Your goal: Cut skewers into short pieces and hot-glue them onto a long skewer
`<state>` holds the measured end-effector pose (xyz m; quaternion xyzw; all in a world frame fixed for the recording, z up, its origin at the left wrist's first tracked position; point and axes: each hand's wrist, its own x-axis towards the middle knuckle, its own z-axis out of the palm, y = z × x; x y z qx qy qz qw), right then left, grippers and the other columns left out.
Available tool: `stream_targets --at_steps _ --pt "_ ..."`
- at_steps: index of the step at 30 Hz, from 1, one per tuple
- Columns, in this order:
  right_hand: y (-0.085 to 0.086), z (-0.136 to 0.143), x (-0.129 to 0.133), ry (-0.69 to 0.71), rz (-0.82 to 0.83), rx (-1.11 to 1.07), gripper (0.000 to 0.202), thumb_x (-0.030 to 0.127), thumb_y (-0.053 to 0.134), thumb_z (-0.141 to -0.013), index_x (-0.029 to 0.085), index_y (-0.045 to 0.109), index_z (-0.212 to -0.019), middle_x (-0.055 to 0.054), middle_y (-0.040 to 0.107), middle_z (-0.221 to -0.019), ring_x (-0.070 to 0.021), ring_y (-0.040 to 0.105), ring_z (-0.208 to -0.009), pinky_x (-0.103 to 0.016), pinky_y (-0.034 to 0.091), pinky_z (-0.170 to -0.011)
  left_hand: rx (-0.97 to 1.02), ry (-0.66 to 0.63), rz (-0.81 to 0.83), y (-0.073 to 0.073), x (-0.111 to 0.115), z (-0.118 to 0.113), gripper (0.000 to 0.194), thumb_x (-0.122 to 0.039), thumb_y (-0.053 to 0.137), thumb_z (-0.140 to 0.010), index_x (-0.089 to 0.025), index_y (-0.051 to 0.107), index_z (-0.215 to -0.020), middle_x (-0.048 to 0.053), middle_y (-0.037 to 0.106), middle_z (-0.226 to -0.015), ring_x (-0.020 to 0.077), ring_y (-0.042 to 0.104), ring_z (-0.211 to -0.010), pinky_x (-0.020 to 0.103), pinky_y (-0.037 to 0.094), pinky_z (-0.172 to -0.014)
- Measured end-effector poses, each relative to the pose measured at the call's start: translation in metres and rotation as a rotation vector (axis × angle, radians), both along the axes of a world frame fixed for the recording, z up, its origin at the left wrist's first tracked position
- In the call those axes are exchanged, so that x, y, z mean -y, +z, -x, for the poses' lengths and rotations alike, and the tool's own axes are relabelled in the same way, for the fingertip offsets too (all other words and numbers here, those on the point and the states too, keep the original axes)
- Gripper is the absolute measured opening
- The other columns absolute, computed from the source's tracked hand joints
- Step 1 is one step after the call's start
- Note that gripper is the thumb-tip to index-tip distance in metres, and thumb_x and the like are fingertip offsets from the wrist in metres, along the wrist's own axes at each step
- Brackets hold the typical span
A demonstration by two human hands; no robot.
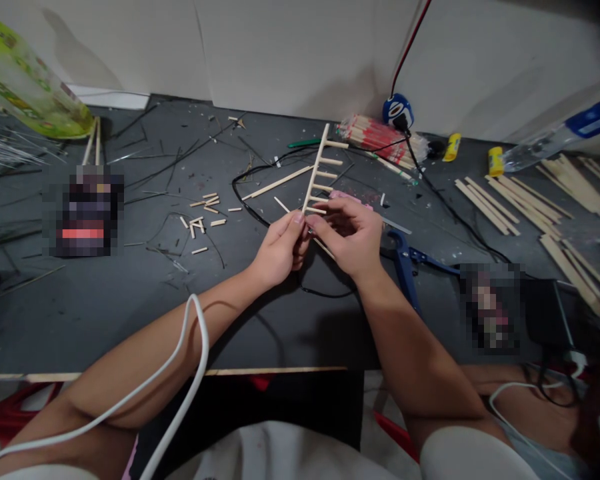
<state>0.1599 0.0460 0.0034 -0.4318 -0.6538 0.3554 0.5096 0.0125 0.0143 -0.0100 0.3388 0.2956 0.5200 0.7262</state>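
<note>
My left hand (280,250) grips the lower end of a comb-like wooden stick frame (314,175), a long thin stick with several short rungs on its right side. My right hand (356,235) is closed by the frame's lowest rung, thumb and fingertips drawn together; what lies between them is too small to tell. Behind the hands a longer wooden stick (280,182) lies on the dark table. Short cut stick pieces (196,225) are scattered to the left. Blue-handled cutters (406,267) rest beside my right forearm.
A black cable (237,190) loops behind the hands from a blue round socket (397,110). Packed red-and-wood sticks (380,137) lie at the back. Bundles of sticks (525,200) and a clear bottle (545,140) are right; a green bottle (35,87) stands left. A white cable (200,327) crosses my left forearm.
</note>
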Motion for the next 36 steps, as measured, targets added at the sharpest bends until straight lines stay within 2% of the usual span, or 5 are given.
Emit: stream_targets --at_steps 12,18,22,28,36 --pt "-0.002 -0.006 -0.008 -0.023 0.035 -0.092 0.034 0.048 0.075 -0.092 0.028 0.075 -0.120 -0.003 0.076 -0.088 -0.0197 0.077 -0.075 -0.031 0.066 -0.059 -0.006 0.012 0.016 0.000 -0.002 0.002 0.047 -0.063 0.061 -0.096 -0.023 0.043 -0.082 -0.012 0.033 -0.054 0.0037 0.016 -0.040 0.014 0.018 -0.035" --pt "-0.011 -0.009 -0.009 0.103 -0.039 0.023 0.080 0.030 0.058 -0.099 0.038 0.021 -0.170 -0.004 0.079 -0.116 -0.0196 0.078 -0.092 -0.033 0.068 -0.071 -0.014 0.015 0.022 -0.002 -0.003 0.001 0.047 -0.064 0.061 -0.096 -0.023 0.043 -0.082 -0.012 0.034 -0.053 0.0042 0.018 -0.040 0.015 0.019 -0.035" --pt "-0.008 -0.009 -0.008 0.203 -0.067 0.151 0.111 0.012 0.055 -0.089 0.038 -0.017 -0.170 -0.008 0.064 -0.151 -0.0226 0.072 -0.123 -0.040 0.067 -0.092 -0.012 -0.004 0.020 -0.003 -0.002 -0.001 0.047 -0.065 0.063 -0.095 -0.024 0.042 -0.082 -0.013 0.034 -0.051 0.0042 0.016 -0.038 0.015 0.019 -0.032" --pt "-0.009 -0.007 -0.007 0.185 -0.138 0.300 0.121 0.004 0.058 -0.084 0.035 -0.024 -0.168 -0.010 0.051 -0.165 -0.0257 0.059 -0.142 -0.049 0.056 -0.116 -0.021 -0.029 -0.023 -0.001 0.005 -0.004 0.047 -0.066 0.060 -0.097 -0.024 0.044 -0.083 -0.012 0.036 -0.051 0.0051 0.020 -0.035 0.016 0.023 -0.028" --pt "-0.007 -0.004 -0.008 0.125 -0.147 0.298 0.118 0.021 0.064 -0.094 0.036 -0.029 -0.166 -0.010 0.046 -0.168 -0.0279 0.060 -0.141 -0.050 0.058 -0.112 -0.036 -0.059 -0.046 -0.001 0.007 -0.007 0.048 -0.066 0.058 -0.098 -0.024 0.043 -0.081 -0.012 0.035 -0.050 0.0045 0.019 -0.033 0.017 0.022 -0.027"
